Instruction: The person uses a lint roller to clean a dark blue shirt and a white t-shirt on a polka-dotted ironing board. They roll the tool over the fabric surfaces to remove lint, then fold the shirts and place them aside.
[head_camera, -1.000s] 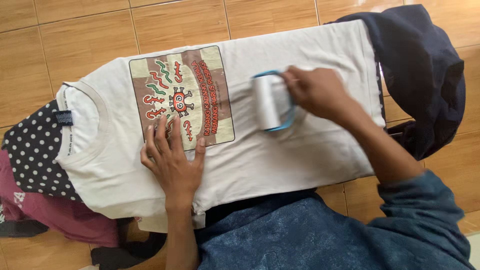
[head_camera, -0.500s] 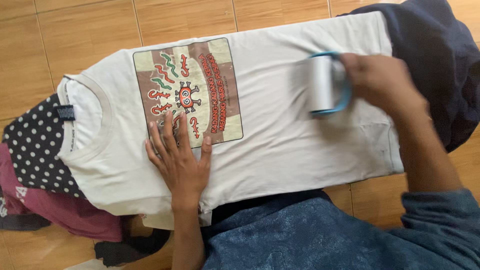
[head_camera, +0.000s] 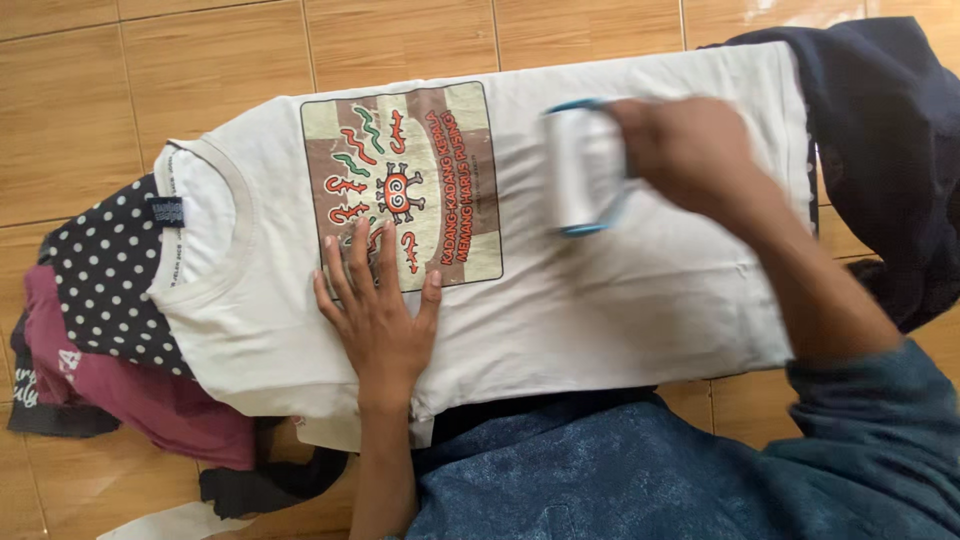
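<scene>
Keep the left hand (head_camera: 380, 315) spread flat at 7 o'clock on the white T-shirt (head_camera: 600, 290) while the right hand (head_camera: 690, 150), closed round the lint roller (head_camera: 580, 170), rolls straight at 1 o'clock.

Left hand (head_camera: 380, 325) flat, right hand (head_camera: 690, 150) clenched

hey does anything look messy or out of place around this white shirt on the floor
The white T-shirt lies flat and looks undamaged. Clothes are bunched untidily under its collar end: a polka-dot garment and a maroon one. A dark navy garment lies crumpled at the hem end. Nothing looks spilled.
</scene>
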